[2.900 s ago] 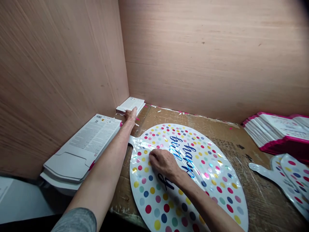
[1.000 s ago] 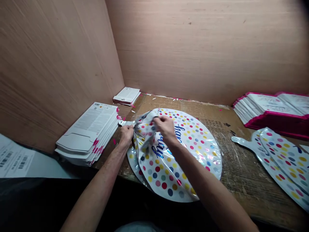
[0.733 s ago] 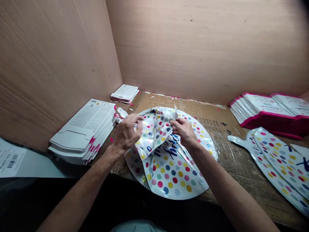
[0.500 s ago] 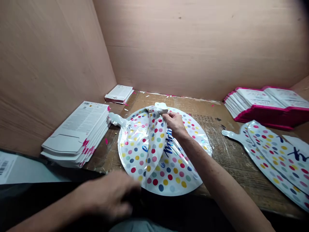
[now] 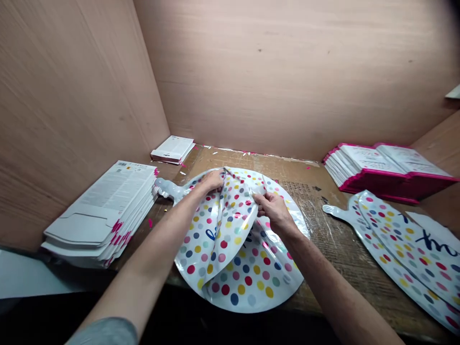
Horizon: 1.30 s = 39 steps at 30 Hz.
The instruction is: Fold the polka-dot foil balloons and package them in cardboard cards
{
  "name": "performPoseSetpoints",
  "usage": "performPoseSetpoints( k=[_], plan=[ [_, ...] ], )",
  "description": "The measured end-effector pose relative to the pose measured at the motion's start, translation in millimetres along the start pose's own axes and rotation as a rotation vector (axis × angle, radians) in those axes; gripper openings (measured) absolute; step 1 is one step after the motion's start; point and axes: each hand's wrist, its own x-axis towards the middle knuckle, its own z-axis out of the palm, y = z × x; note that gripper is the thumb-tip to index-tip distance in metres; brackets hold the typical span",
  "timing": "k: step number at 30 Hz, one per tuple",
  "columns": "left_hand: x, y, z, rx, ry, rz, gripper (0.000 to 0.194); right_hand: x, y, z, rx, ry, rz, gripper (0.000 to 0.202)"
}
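Note:
A flat, round foil balloon (image 5: 247, 285), white with coloured dots and blue lettering, lies in front of me on another like it. Its upper layer is lifted and folded over towards the middle. My right hand (image 5: 275, 211) pinches the raised edge of this flap right of centre. At the flap's upper left, my left hand (image 5: 212, 181) has its fingers curled on the foil beside the fold; its fingertips are partly hidden. A silvery balloon neck (image 5: 167, 188) sticks out at the left.
Stacked white printed cards (image 5: 104, 206) stand at the left, with a smaller card pile (image 5: 173, 149) behind. Pink-edged packets (image 5: 388, 167) sit at the back right. More dotted balloons (image 5: 395, 239) lie at the right on the cardboard-covered table (image 5: 316, 268). Wooden panels (image 5: 273, 86) enclose the back and sides.
My left hand has moved from the table's front edge up to the balloon's fold. My right hand has drawn the flap's edge to the right and nearer to me.

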Motion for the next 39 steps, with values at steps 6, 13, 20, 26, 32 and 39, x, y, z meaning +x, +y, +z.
performPoseSetpoints(
  k=[6,13,20,26,32,39],
  plan=[
    [-6,8,11.9,0.066,0.221,-0.026,0.056,-13,23,-43,-0.048,0.046,0.076,0.034],
    [-163,-21,66.1,0.238,0.039,-0.009,0.045,-28,33,-85,-0.877,0.213,-0.290,0.039],
    [-229,-19,90.4,0.186,-0.035,-0.089,0.041,-16,41,-35,-1.246,-0.155,-0.805,0.040],
    [-224,-8,66.2,-0.542,-0.487,-0.079,0.054,-45,41,-51,-0.913,-0.249,-0.720,0.044],
    [-222,49,7.9,-0.991,-0.539,-0.098,0.048,-140,37,-46,-0.776,0.073,-1.109,0.081],
    [-185,35,2.5,-0.150,0.124,0.201,0.052,-122,80,-77,-1.020,0.233,-1.075,0.079]
  ],
)
